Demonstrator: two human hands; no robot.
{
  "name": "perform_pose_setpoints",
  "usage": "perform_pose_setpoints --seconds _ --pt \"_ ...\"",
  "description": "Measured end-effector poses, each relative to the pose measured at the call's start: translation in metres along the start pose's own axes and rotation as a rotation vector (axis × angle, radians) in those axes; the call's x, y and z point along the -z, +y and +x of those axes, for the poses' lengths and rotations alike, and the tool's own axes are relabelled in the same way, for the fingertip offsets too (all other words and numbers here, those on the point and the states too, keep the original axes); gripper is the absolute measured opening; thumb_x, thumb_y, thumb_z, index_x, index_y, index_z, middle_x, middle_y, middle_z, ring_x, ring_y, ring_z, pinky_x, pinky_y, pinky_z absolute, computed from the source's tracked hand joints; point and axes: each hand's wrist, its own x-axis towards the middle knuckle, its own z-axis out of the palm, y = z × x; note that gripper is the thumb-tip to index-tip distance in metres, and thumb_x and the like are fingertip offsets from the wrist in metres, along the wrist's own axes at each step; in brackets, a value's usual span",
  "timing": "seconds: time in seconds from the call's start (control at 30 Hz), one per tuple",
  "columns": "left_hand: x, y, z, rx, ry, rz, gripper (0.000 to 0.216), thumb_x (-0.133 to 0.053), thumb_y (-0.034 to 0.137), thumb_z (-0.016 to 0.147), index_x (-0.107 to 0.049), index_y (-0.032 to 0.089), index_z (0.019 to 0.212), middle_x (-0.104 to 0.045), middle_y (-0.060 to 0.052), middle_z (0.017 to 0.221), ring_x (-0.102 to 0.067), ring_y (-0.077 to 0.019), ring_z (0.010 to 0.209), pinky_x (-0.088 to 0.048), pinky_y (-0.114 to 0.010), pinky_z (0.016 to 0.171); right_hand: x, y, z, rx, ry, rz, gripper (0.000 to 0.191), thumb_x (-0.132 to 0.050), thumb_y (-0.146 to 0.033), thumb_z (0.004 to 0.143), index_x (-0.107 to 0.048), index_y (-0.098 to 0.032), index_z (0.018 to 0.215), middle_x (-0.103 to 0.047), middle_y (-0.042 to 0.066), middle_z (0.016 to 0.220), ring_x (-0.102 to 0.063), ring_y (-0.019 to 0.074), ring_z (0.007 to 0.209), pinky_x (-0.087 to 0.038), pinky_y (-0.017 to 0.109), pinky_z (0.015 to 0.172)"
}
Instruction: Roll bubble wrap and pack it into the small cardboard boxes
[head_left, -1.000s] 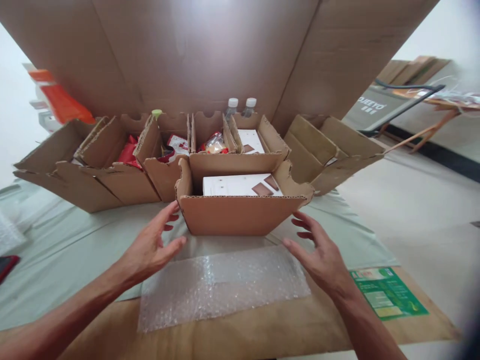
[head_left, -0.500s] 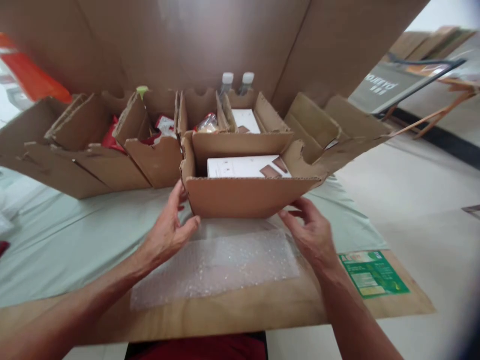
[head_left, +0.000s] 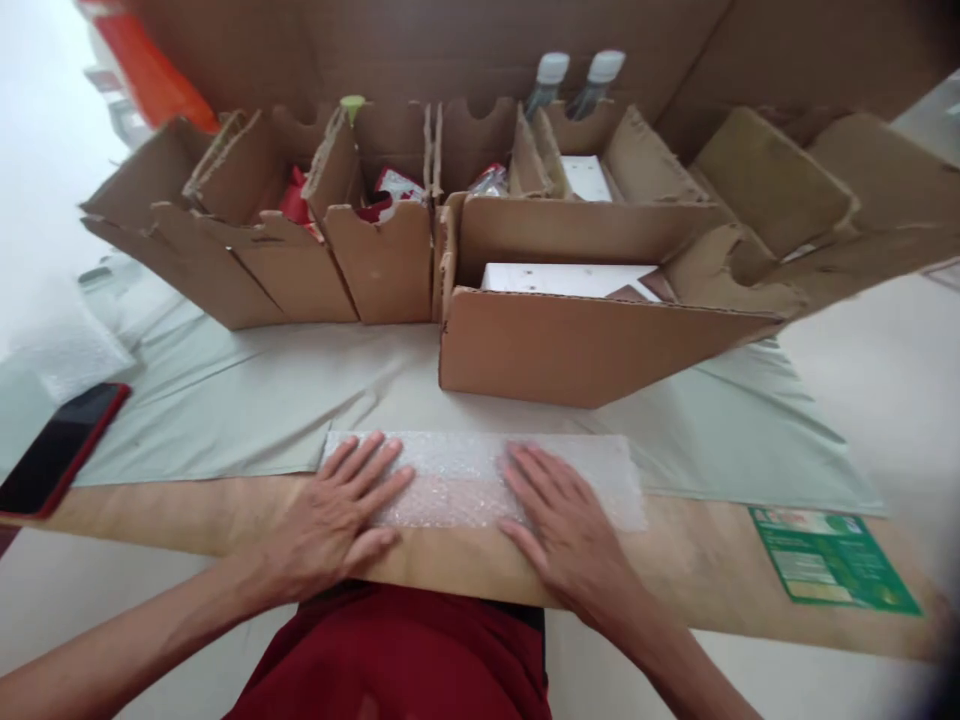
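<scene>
My left hand (head_left: 337, 510) lies flat, fingers spread, on the left end of a sheet of bubble wrap (head_left: 465, 475) at the table's near edge. My right hand (head_left: 562, 525) rests flat on the sheet's middle, fingers stretched out. Just beyond the sheet stands an open cardboard box (head_left: 577, 345) with a white carton (head_left: 570, 280) inside. Neither hand touches the box.
Behind it stand several cardboard compartments (head_left: 300, 250) with red packets, and two bottles (head_left: 574, 80) at the back. A phone with a red case (head_left: 56, 445) lies at the left. A green leaflet (head_left: 829, 555) lies at the right on the table (head_left: 697, 560). A pale green cloth (head_left: 225, 400) covers the middle.
Both hands have left the sides of the cardboard box and come down flat on the bubble wrap. The view has tilted down and closer to the table edge.
</scene>
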Motion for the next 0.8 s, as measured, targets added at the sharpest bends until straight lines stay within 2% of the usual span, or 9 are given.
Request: perform_pose_setpoints --seconds 0.1,0.2,0.3,0.43,0.53,0.6,0.7,0.8 --pt "0.015 -0.017 -0.034 0.138 0.009 -0.008 0.062 -0.052 0.043 0.104 -0.036 0.025 0.161 -0.036 -0.011 0.169 -0.029 -0.0331 0.158 -0.020 -0.053 0.129 0.015 0.036 -0.044 -0.126 0.051 -0.108 0.049 -0.038 -0.037 0.108 -0.046 -0.018 0.152 -0.055 0.017 0.152 -0.054 0.0366 0.138 -0.048 0.058 0.105" --pt "0.025 -0.019 -0.039 0.198 0.154 -0.065 0.051 -0.051 0.033 0.104 -0.045 0.025 0.154 -0.045 -0.012 0.164 -0.030 -0.0324 0.157 -0.024 -0.055 0.128 0.038 0.058 -0.061 -0.285 0.173 -0.098 0.038 -0.041 -0.038 0.107 -0.060 -0.020 0.135 -0.068 0.017 0.136 -0.064 0.0373 0.125 -0.050 0.059 0.101" --pt "0.027 -0.026 -0.017 0.219 0.291 -0.088 0.041 -0.051 0.022 0.100 -0.058 0.023 0.140 -0.056 -0.014 0.153 -0.038 -0.0346 0.153 -0.033 -0.059 0.124 0.052 0.067 -0.050 -0.396 0.266 -0.058 0.034 -0.047 -0.042 0.104 -0.067 -0.022 0.123 -0.071 0.017 0.127 -0.066 0.0384 0.119 -0.051 0.059 0.101" --pt "0.018 -0.044 0.015 0.288 0.208 -0.127 0.029 -0.057 0.026 0.090 -0.071 0.017 0.114 -0.065 -0.021 0.139 -0.050 -0.0437 0.141 -0.045 -0.064 0.112 0.043 0.074 -0.025 -0.508 0.210 -0.053 0.043 -0.049 -0.054 0.098 -0.070 -0.019 0.112 -0.068 0.022 0.131 -0.063 0.0445 0.121 -0.048 0.063 0.098" --pt "0.013 -0.044 0.017 0.272 0.236 -0.179 0.013 -0.058 0.027 0.087 -0.069 0.020 0.089 -0.066 -0.020 0.136 -0.050 -0.0439 0.141 -0.047 -0.063 0.111 0.032 0.072 -0.021 -0.512 0.189 0.012 0.034 -0.049 -0.050 0.097 -0.067 -0.022 0.092 -0.072 0.017 0.123 -0.067 0.0379 0.113 -0.050 0.058 0.094" --pt "0.013 -0.035 0.009 0.282 0.274 -0.211 0.013 -0.056 0.028 0.090 -0.064 0.023 0.081 -0.071 -0.015 0.126 -0.060 -0.0397 0.129 -0.051 -0.059 0.105 0.033 0.067 -0.023 -0.517 0.223 0.034 0.029 -0.048 -0.045 0.098 -0.064 -0.023 0.088 -0.075 0.013 0.114 -0.069 0.0329 0.107 -0.051 0.052 0.092" --pt "0.015 -0.021 -0.012 0.384 0.227 -0.343 0.015 -0.054 0.037 0.095 -0.065 0.028 0.094 -0.077 -0.006 0.102 -0.074 -0.0296 0.095 -0.059 -0.044 0.087 0.043 0.056 -0.024 -0.524 0.257 0.027 0.024 -0.049 -0.042 0.100 -0.064 -0.024 0.091 -0.076 0.009 0.096 -0.071 0.0290 0.094 -0.051 0.046 0.087" --pt "0.017 -0.018 -0.032 0.509 0.155 -0.483 0.037 -0.055 0.051 0.095 -0.063 0.035 0.127 -0.079 -0.002 0.103 -0.077 -0.0287 0.093 -0.061 -0.036 0.076 0.055 0.043 -0.016 -0.474 0.263 0.044 0.020 -0.052 -0.037 0.101 -0.065 -0.025 0.091 -0.075 0.006 0.087 -0.070 0.0264 0.087 -0.052 0.041 0.084"
